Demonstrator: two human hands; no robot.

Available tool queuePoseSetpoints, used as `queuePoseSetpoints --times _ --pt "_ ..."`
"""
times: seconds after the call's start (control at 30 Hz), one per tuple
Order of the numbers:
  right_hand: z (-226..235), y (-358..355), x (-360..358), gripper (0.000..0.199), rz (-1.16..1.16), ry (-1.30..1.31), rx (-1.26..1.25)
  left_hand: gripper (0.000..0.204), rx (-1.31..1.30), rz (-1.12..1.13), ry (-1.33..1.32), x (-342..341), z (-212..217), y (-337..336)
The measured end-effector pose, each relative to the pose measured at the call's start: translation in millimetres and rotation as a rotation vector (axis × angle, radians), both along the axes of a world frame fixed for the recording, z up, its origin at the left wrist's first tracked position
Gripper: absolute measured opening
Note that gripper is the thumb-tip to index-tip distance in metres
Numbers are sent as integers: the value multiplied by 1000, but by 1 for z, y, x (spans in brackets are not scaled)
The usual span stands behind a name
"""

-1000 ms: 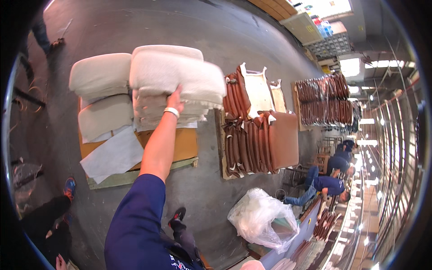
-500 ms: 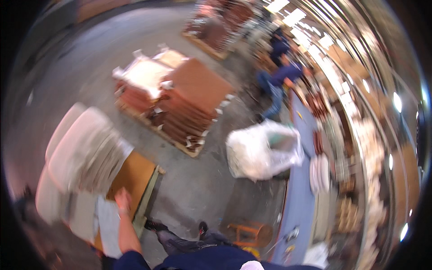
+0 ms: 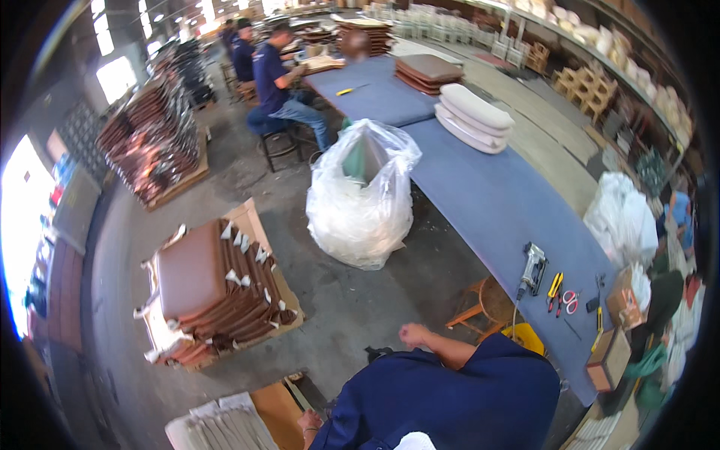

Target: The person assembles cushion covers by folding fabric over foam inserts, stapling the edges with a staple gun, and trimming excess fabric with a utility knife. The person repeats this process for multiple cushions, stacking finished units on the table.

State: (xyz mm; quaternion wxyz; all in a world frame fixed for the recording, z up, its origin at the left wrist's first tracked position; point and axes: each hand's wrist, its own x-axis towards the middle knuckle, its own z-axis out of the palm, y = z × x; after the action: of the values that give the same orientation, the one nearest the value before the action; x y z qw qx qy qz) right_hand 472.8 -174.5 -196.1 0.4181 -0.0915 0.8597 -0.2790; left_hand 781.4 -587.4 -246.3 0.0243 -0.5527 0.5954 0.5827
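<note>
My right hand [image 3: 412,335] is in front of my body over the floor, its fingers curled with nothing visible in them. My left hand [image 3: 309,420] is low at my left side, beside the brown board [image 3: 276,411] of a pallet; its fingers are too small and partly hidden to read. A stack of pale beige cushions [image 3: 221,427] stands on that board. To the right runs a long blue-covered table [image 3: 480,195]. On it lie a pneumatic staple gun [image 3: 532,268], a yellow-handled cutter [image 3: 555,285] and red-handled scissors [image 3: 571,301].
Brown cushions [image 3: 191,274] are stacked on a pallet at the left. A large clear plastic bag [image 3: 360,217] stands against the table. Under the table edge is a wooden stool [image 3: 487,304]. Co-workers [image 3: 274,82] sit farther off. Pale cushions [image 3: 472,120] lie on the table.
My view has swung from the pale cushion stack round to the right, toward the table. The left hand now shows lower in view; the right hand has come into view.
</note>
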Motion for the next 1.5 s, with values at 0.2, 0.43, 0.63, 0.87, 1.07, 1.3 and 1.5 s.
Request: queuePoseSetpoints --times 0.2,0.43,0.63,0.87,1.07,1.3,1.5 --pt "27 2 -79 22 -651 20 -383 14 164 -92 198 -198 38 -16" --pt "-40 72 -97 27 -464 -191 -342 35 -179 -721 81 -394 -15 93" --pt "-40 144 -140 20 -1157 -130 -403 46 -262 -1053 -176 -568 -18 119" --pt "71 183 -270 25 -1569 141 -735 48 -458 -1244 -107 -736 22 137" --pt "105 333 -417 21 -1677 499 -696 46 -272 -1142 83 -822 35 210" --pt "205 567 -620 68 -1785 1057 -394 47 -324 -1456 -265 -807 22 284" --pt "230 607 -730 86 -1762 587 -515 50 -228 -1118 -140 -821 40 302"
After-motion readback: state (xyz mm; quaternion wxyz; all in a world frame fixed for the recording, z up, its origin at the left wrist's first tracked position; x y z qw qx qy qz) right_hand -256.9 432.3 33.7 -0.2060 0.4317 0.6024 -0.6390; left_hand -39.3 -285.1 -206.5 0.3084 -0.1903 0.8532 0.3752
